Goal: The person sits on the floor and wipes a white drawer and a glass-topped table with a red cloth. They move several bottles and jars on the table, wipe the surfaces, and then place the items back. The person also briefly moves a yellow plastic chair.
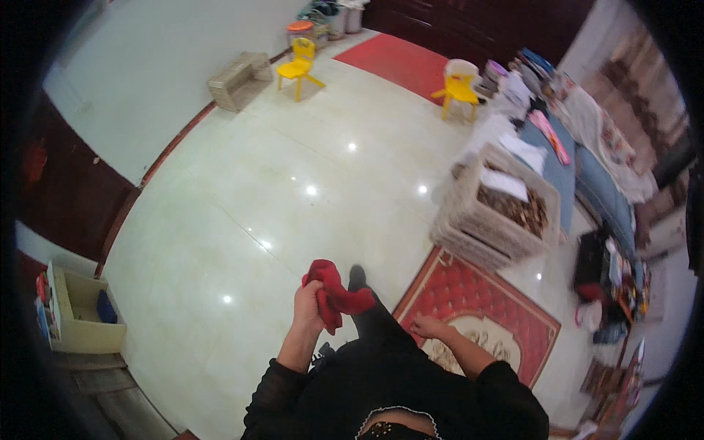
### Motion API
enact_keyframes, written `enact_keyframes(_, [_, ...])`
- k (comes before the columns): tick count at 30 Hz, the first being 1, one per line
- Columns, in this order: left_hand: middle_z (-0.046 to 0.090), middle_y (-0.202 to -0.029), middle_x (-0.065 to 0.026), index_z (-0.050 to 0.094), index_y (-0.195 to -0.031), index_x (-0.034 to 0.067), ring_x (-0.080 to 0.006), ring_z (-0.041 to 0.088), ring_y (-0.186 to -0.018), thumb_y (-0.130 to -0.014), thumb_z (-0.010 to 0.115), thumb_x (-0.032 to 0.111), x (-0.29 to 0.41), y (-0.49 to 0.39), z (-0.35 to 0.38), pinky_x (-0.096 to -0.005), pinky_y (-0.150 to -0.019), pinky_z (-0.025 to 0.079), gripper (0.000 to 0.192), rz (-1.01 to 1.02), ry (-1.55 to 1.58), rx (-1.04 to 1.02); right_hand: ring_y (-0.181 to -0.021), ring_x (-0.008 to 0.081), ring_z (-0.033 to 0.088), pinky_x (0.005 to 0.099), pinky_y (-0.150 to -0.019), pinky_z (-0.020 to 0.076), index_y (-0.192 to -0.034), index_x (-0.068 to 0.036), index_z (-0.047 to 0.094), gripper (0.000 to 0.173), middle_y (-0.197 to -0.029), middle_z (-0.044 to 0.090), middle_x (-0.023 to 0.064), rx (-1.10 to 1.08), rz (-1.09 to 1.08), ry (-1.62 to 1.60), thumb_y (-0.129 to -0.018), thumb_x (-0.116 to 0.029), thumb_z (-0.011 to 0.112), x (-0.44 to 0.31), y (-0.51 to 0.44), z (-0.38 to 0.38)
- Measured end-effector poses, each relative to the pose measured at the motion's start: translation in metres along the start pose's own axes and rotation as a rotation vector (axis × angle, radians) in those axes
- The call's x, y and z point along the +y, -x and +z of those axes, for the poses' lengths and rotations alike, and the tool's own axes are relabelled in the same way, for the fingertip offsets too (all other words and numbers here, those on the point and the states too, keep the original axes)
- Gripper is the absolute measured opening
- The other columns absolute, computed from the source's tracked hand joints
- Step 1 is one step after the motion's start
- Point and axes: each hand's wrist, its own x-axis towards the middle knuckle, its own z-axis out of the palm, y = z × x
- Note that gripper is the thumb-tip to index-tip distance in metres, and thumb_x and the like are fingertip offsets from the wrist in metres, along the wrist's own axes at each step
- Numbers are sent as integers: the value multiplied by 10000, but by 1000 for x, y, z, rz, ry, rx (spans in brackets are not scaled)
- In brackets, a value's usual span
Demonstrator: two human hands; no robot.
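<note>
A crumpled red cloth [334,294] is bunched in my left hand [309,306], and its folds hang out past the fingers in front of my body. My right hand [426,325] is held low on the other side, fingers curled in, with nothing visible in it. Below that hand lies a red patterned rug [467,297] with a cream medallion. One dark-shod foot [357,276] shows on the pale tiled floor [264,192] just beyond the cloth.
Stacked plastic crates [495,231], the top one filled with brown pieces, stand at the rug's far edge. A blue sofa [555,170] heaped with clothes runs along the right. Farther off are two yellow chairs [298,66], an overturned crate [236,82] and a red mat [393,63].
</note>
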Motion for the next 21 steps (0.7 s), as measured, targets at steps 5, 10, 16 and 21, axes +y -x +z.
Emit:
enact_keyframes(5, [636,-1041,-146,539,-1132,-40,-259,638,-924,-803,484,20,66,-95,58,-387,-808,537,338,12,11,47,-1051,393,614,487,-891,491,-1185,-59,622,378,-1123,651,214,62,-17,137,-920,-318,544,14,-99,-138])
enact_keyframes(10, [641,-1020,-145,566,-1127,-35,-277,652,-877,-724,493,-38,146,-161,73,-365,-770,555,410,197,-109,155,-1046,378,630,457,-937,490,-1201,-47,622,401,-1084,675,204,231,-165,260,-918,-319,541,-47,-207,-273])
enact_keyframes(16, [626,-898,-131,562,-1022,-18,-280,640,-819,-745,507,9,185,-274,62,-423,-772,554,285,126,146,421,-1133,377,578,463,-976,459,-1241,-46,584,391,-1205,629,194,190,-293,210,-952,-293,493,-163,-314,-431])
enact_keyframes(21, [621,-950,-134,536,-1038,-12,-282,634,-874,-776,508,14,260,-389,110,-434,-834,543,265,164,193,285,-1131,385,577,475,-958,464,-1209,-28,582,379,-1213,612,215,130,-272,268,-946,-282,478,-176,-372,-517])
